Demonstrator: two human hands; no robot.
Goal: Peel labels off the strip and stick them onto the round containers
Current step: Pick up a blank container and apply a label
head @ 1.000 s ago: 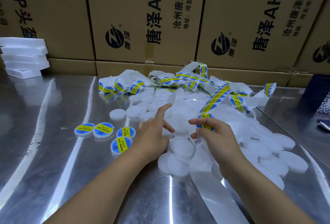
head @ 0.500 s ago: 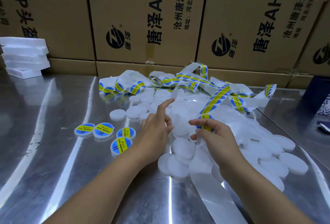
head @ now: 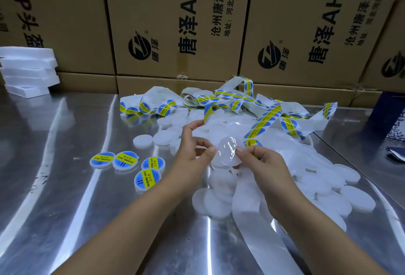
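White plastic is catching the light between the fingers (head: 206, 146): the left hand (head: 192, 154) is pinching one edge of a round container (head: 226, 154), held up over the pile. The right hand (head: 265, 165) is pinching the other edge while also gripping a label (head: 252, 143) on the label strip (head: 266, 119). That strip is trailing back into a tangle over the bare containers (head: 328, 178). Four labelled containers (head: 146, 179) are lying to the left on the steel surface (head: 65, 187), with cardboard boxes (head: 175, 22) standing behind.

The left hand (head: 192, 154), earlier reaching open-fingered into the pile (head: 306, 165), now pinches one round container (head: 226, 152) lifted above it. The right hand (head: 263, 163), gripping its label (head: 252, 143), has moved in to touch the container's other edge.
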